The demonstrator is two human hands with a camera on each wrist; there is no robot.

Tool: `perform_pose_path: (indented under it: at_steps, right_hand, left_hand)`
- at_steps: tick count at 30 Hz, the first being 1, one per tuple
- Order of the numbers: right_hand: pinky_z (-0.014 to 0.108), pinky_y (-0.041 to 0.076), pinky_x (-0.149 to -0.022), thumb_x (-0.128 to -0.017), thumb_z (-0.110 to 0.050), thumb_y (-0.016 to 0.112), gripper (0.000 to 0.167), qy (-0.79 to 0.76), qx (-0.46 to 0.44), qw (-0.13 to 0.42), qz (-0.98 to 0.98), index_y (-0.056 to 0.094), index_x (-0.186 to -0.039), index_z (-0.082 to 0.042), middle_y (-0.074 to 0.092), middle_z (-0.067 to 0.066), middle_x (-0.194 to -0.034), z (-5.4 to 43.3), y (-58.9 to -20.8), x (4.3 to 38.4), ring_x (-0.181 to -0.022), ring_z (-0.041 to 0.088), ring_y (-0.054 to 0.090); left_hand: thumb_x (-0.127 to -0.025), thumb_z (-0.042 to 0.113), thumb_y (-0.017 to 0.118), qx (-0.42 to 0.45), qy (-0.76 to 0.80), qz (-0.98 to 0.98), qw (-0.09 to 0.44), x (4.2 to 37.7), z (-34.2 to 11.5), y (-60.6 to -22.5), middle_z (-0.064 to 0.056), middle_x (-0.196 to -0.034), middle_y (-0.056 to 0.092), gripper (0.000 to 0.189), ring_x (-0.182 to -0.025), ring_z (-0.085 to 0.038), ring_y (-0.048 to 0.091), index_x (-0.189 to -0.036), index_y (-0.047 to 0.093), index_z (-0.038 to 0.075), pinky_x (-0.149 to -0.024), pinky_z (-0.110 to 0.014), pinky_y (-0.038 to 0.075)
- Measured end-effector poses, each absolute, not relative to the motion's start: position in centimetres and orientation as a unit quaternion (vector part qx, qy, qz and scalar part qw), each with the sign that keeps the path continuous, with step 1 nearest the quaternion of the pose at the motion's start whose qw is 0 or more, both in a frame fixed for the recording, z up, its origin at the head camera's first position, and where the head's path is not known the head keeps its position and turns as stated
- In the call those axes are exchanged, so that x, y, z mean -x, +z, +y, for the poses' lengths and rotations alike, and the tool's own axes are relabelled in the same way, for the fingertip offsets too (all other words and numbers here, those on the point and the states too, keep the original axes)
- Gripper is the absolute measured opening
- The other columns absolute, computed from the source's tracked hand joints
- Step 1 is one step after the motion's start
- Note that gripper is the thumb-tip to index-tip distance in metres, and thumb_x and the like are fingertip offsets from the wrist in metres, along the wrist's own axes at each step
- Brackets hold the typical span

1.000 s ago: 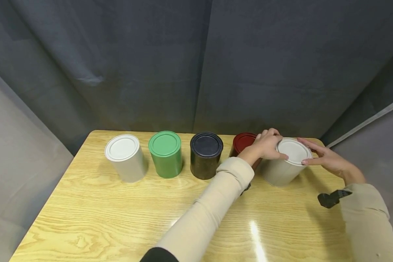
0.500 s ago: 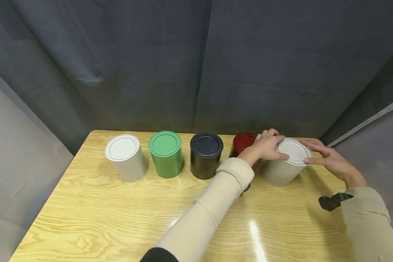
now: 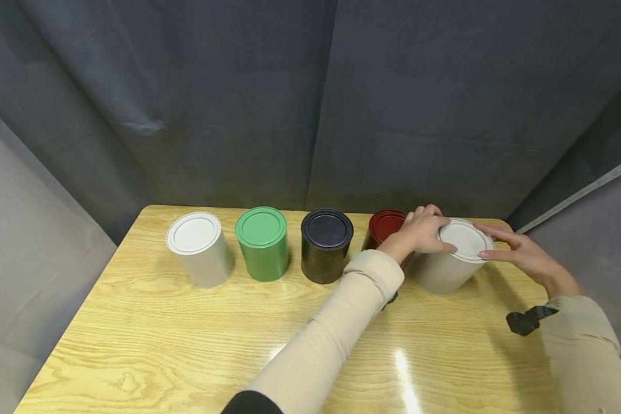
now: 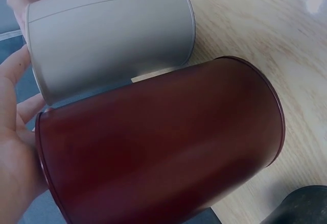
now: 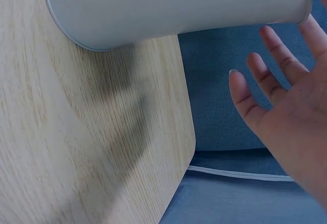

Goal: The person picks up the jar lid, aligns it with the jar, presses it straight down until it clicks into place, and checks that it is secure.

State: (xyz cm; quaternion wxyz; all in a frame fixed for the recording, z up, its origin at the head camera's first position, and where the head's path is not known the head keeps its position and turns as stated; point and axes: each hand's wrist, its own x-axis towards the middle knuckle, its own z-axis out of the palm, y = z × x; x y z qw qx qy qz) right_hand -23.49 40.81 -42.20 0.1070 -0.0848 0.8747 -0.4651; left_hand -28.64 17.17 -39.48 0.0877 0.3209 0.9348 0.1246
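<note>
An off-white, lidded paint can [image 3: 445,275] stands upright at the right end of a row. My left hand [image 3: 421,233] reaches to the left side of its lid, thumb lying over the rim. Its palm side is close over the dark red can [image 4: 158,142], and it hides part of that can's lid in the head view. On the opposite side, my right hand [image 3: 530,259] touches the lid's edge with thumb and forefinger. The right wrist view shows the other fingers [image 5: 276,55] spread out beside the can.
Further left stand a black can [image 3: 326,247], a green can [image 3: 263,247] and a white can [image 3: 202,253]. All are on a wooden table [image 3: 186,345] near its back edge. Dark grey curtains [image 3: 238,115] hang behind, and lighter ones at the sides.
My right hand has shifted slightly to the right at the off-white can's rim since a second ago. My left hand and all the cans stay nearly where they were.
</note>
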Motion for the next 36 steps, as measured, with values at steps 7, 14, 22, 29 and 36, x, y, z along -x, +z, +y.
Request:
perform_pose_path:
  at_steps: [7,14,22,29,36]
  right_hand:
    - [0.054,0.029,-0.084,-0.089,-0.014,0.059,0.060,-0.436,0.082,0.115,0.889,0.032,-0.143,-0.018,0.034,-0.014,-0.124,40.8,-41.7,23.3,-0.108,0.006,0.030]
    - [0.058,0.029,-0.082,-0.088,-0.016,0.061,0.060,-0.410,0.100,0.096,0.901,0.034,-0.142,-0.016,0.032,0.000,-0.130,40.6,-41.1,22.9,-0.110,0.007,0.029]
    - [0.057,0.028,-0.082,-0.086,-0.016,0.063,0.056,-0.400,0.108,0.060,0.908,0.041,-0.138,-0.012,0.036,-0.011,-0.127,40.2,-41.1,22.6,-0.107,-0.002,0.030]
    - [0.061,0.025,-0.081,-0.085,-0.019,0.064,0.055,-0.394,0.096,0.048,0.913,0.044,-0.135,-0.011,0.036,-0.005,-0.127,39.9,-40.9,22.1,-0.106,-0.001,0.030]
    - [0.015,0.039,-0.070,-0.085,-0.019,0.065,0.052,-0.391,0.093,0.022,0.916,0.047,-0.133,-0.011,0.043,-0.013,-0.118,39.8,-41.3,21.9,-0.100,0.000,0.038]
  left_hand:
    - [-0.077,0.061,0.057,-0.319,0.114,0.937,0.087,28.6,17.6,-39.7,0.016,-0.128,0.034,0.065,-0.112,-0.004,0.029,-0.136,0.041,0.036,-0.083,-0.017,0.024]
    - [-0.078,0.062,0.056,-0.321,0.112,0.937,0.081,28.5,17.9,-39.9,0.017,-0.130,0.032,0.066,-0.113,-0.003,0.028,-0.136,0.039,0.037,-0.084,-0.017,0.023]
    - [-0.076,0.059,0.060,-0.309,0.118,0.942,0.050,28.0,17.4,-39.5,0.016,-0.121,0.039,0.051,-0.108,-0.006,0.030,-0.119,0.058,0.033,-0.080,-0.022,0.023]
    - [-0.078,0.062,0.056,-0.285,0.076,0.955,0.031,27.1,17.5,-39.0,0.015,-0.116,0.039,0.037,-0.105,-0.007,0.029,-0.100,0.061,0.033,-0.080,-0.024,0.023]
    - [-0.078,0.062,0.055,-0.263,0.106,0.958,0.036,26.6,17.1,-39.3,0.013,-0.115,0.039,0.046,-0.104,-0.008,0.027,-0.116,0.059,0.037,-0.078,-0.024,0.023]
